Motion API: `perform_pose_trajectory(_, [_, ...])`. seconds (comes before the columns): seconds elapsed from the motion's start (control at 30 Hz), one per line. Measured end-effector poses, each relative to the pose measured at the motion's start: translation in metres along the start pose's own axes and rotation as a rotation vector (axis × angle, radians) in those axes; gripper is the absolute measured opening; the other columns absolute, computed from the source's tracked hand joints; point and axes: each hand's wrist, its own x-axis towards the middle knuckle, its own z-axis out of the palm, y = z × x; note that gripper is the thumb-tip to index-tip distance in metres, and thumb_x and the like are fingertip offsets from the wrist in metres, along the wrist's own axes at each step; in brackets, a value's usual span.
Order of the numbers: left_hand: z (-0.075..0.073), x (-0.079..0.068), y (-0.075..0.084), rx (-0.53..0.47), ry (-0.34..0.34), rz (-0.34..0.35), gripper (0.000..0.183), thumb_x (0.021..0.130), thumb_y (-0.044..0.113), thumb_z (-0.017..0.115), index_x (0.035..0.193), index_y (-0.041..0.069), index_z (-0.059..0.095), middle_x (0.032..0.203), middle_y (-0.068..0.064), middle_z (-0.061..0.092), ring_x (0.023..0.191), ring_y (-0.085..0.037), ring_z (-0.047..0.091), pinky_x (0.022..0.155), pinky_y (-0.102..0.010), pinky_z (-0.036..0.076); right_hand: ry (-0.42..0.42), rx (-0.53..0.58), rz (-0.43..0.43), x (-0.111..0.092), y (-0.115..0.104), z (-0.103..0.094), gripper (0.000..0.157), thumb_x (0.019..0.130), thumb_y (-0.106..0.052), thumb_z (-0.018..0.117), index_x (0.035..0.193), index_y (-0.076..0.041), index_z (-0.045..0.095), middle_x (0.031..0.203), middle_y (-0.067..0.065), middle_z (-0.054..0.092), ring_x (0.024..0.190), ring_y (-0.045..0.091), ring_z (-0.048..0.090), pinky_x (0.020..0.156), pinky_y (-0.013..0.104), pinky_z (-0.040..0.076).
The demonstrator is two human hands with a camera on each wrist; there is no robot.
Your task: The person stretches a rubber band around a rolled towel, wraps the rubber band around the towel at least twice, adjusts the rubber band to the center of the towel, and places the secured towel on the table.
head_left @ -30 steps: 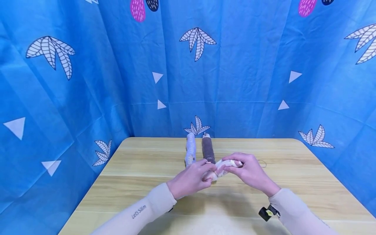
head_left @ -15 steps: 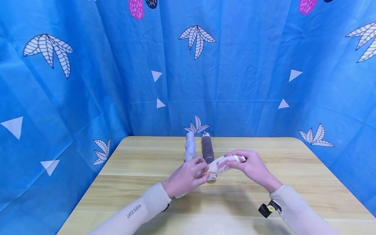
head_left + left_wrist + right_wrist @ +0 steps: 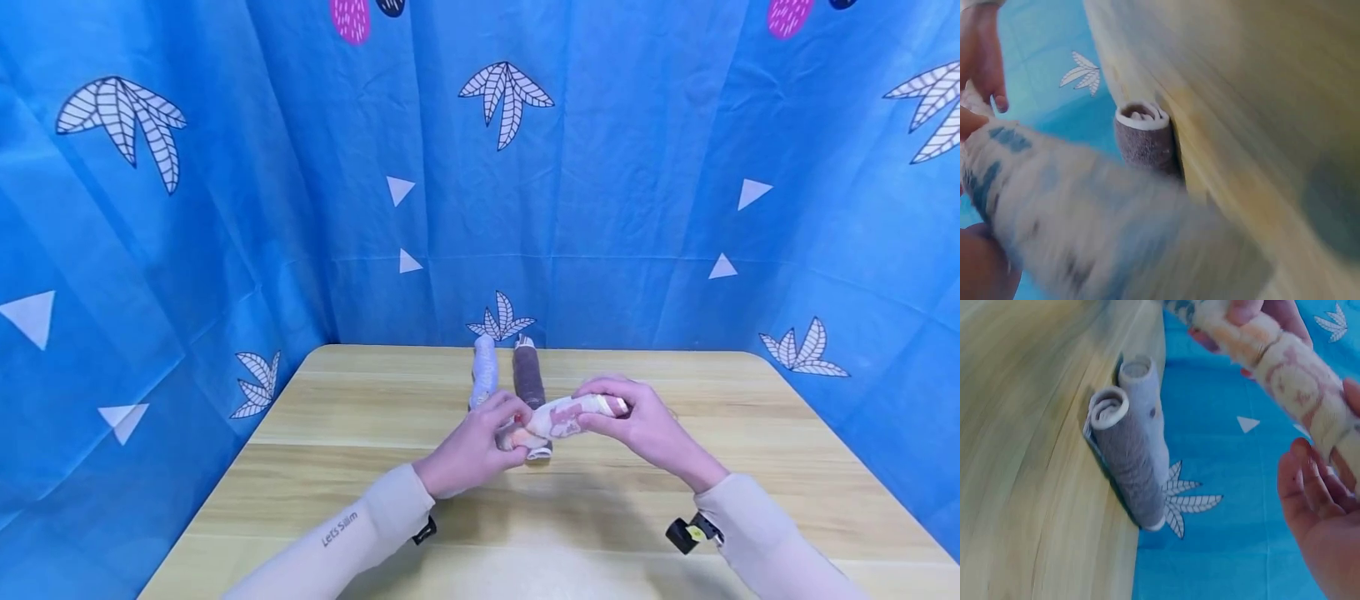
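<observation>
A rolled towel (image 3: 564, 416), white with pink and blue printed patches, is held up above the table between both hands. My left hand (image 3: 474, 446) pinches around its middle, near a thin band (image 3: 1264, 352) that circles the roll. My right hand (image 3: 637, 423) grips the pink-and-white end, thumb below and fingers above. In the left wrist view the blue-patterned half of the towel (image 3: 1079, 206) fills the foreground, blurred. Behind the hands, a grey-brown rolled towel (image 3: 528, 375) and a lavender rolled towel (image 3: 485, 367) lie side by side.
The wooden table (image 3: 337, 417) has rounded back corners. A blue curtain (image 3: 630, 167) with leaf and triangle prints surrounds its back and sides. A black wrist camera (image 3: 682, 535) sits below the right sleeve.
My left hand has shifted left and slightly down, pinching along the towel. The right hand has risen a little, and more of the patterned towel shows between the hands.
</observation>
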Motion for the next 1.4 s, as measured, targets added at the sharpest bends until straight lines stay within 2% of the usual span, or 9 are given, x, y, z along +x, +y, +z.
perform_pose_trajectory(0.13, [-0.003,0.002,-0.001,-0.210,-0.043,-0.049,0.029,0.088,0.012,0.073,0.107,0.029,0.057,0.114,0.007,0.052,0.096,-0.013,0.058,0.080,-0.025,0.053,-0.040,0.002,-0.133,-0.005,0.001,-0.004,0.052,0.087,-0.014,0.079,0.134,-0.025,0.060,0.144,0.003,0.049,0.118,0.021,0.056,0.087,0.030,0.057])
perform_pose_trajectory(0.3, [-0.007,0.004,-0.004,-0.405,-0.131,-0.134,0.027,0.092,0.016,0.071,0.109,0.028,0.054,0.118,0.000,0.055,0.093,-0.015,0.068,0.078,-0.029,0.057,-0.046,-0.188,-0.277,-0.007,-0.001,-0.006,0.060,0.085,-0.017,0.081,0.139,-0.028,0.057,0.146,-0.002,0.050,0.131,0.015,0.048,0.100,0.035,0.050])
perform_pose_trajectory(0.53, [-0.008,0.005,-0.003,-0.471,-0.184,-0.171,0.026,0.093,0.019,0.071,0.111,0.028,0.054,0.123,-0.002,0.055,0.099,-0.018,0.067,0.085,-0.034,0.056,-0.022,-0.304,-0.381,-0.005,-0.002,-0.006,0.051,0.083,-0.001,0.080,0.126,-0.025,0.066,0.127,-0.005,0.064,0.114,0.015,0.058,0.092,0.032,0.054])
perform_pose_trajectory(0.7, [-0.005,0.005,0.000,-0.393,-0.134,-0.164,0.030,0.093,0.022,0.072,0.115,0.031,0.054,0.118,0.000,0.057,0.092,-0.017,0.062,0.078,-0.029,0.053,0.062,-0.291,-0.392,-0.001,0.002,-0.002,0.047,0.081,0.000,0.080,0.120,-0.023,0.069,0.115,-0.006,0.070,0.102,0.012,0.064,0.081,0.028,0.055])
perform_pose_trajectory(0.83, [0.001,0.003,0.003,-0.120,-0.042,-0.067,0.037,0.091,0.029,0.075,0.119,0.031,0.051,0.116,0.006,0.056,0.091,-0.013,0.059,0.075,-0.025,0.052,0.119,-0.285,-0.356,0.000,0.006,0.000,0.045,0.080,0.001,0.081,0.116,-0.024,0.072,0.113,-0.007,0.071,0.099,0.011,0.065,0.079,0.027,0.055])
perform_pose_trajectory(0.93, [0.005,0.002,0.003,0.173,0.045,0.060,0.040,0.090,0.030,0.075,0.122,0.028,0.050,0.112,0.008,0.056,0.076,-0.006,0.054,0.064,-0.019,0.047,0.140,-0.282,-0.326,0.001,0.009,0.003,0.045,0.079,0.001,0.082,0.115,-0.024,0.072,0.112,-0.008,0.072,0.098,0.010,0.065,0.079,0.027,0.056])
perform_pose_trajectory(1.03, [0.008,0.001,0.001,0.339,0.096,0.155,0.042,0.091,0.026,0.072,0.127,0.026,0.051,0.114,0.006,0.057,0.065,-0.002,0.048,0.054,-0.015,0.042,0.151,-0.279,-0.308,0.002,0.010,0.006,0.043,0.080,-0.001,0.081,0.115,-0.024,0.073,0.111,-0.008,0.072,0.097,0.011,0.066,0.080,0.027,0.056])
perform_pose_trajectory(1.27, [0.010,0.002,0.000,0.455,0.145,0.278,0.045,0.089,0.014,0.071,0.131,0.025,0.059,0.115,0.001,0.059,0.064,-0.001,0.047,0.054,-0.010,0.038,0.209,-0.308,-0.295,0.004,0.010,0.010,0.041,0.079,0.002,0.081,0.111,-0.022,0.075,0.107,-0.009,0.073,0.096,0.011,0.067,0.080,0.026,0.057])
perform_pose_trajectory(1.4, [0.011,0.005,0.000,0.444,0.126,0.277,0.040,0.088,0.012,0.070,0.126,0.024,0.063,0.108,0.002,0.058,0.064,-0.001,0.047,0.055,-0.009,0.039,0.244,-0.332,-0.314,0.005,0.008,0.012,0.038,0.078,0.003,0.082,0.107,-0.021,0.076,0.104,-0.010,0.074,0.094,0.010,0.068,0.079,0.026,0.056])
